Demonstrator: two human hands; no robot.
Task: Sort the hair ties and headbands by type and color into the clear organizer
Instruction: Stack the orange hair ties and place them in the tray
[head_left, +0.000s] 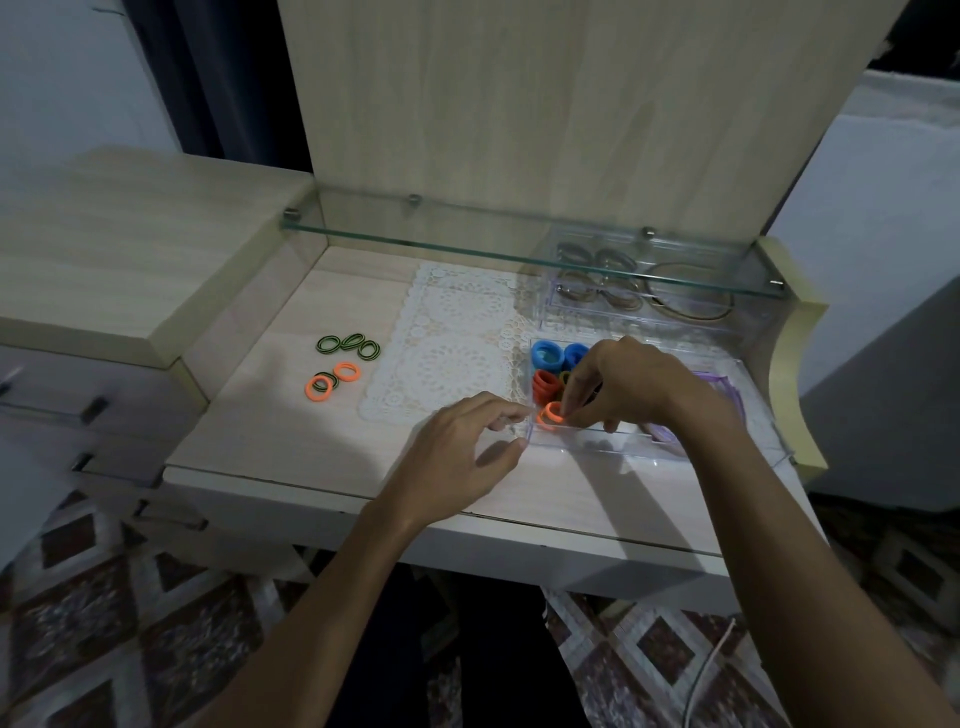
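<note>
Organizer (597, 447), clear plastic, at right of desk top (291, 415), long axis running left to right, near front edge. Blue hair ties (558, 354) in far left compartment; red hair ties (546, 385) just in front of them, stood on edge, a green tie partly hidden beside them behind the right hand. Purple item (724, 387) at right end of organizer, kind not clear.

Right hand (623, 384) over organizer, fingers curled downward, pinching an orange hair tie (550, 415) at near left corner compartment. Tie held tilted, opening facing up and toward the camera. Whether tie touches compartment floor: cannot tell.

Left hand (462, 441) just left of organizer, fingers loosely curled, fingertips at or touching its near left corner wall. Nothing visibly gripped; contact with the orange tie not resolvable.

Unsorted items at left of desk top, well apart from organizer: three green-and-black striped ties (349, 345) in a row, and nearer the front edge two loose orange ties (332, 378) with a further striped tie between them, all lying flat.

Lace doily (441, 338) at centre of desk top, under left edge of organizer. Second clear tray (649, 291) behind organizer, beneath glass shelf (467, 239), holding pale bands and hoops; colours indistinct through glass.
</note>
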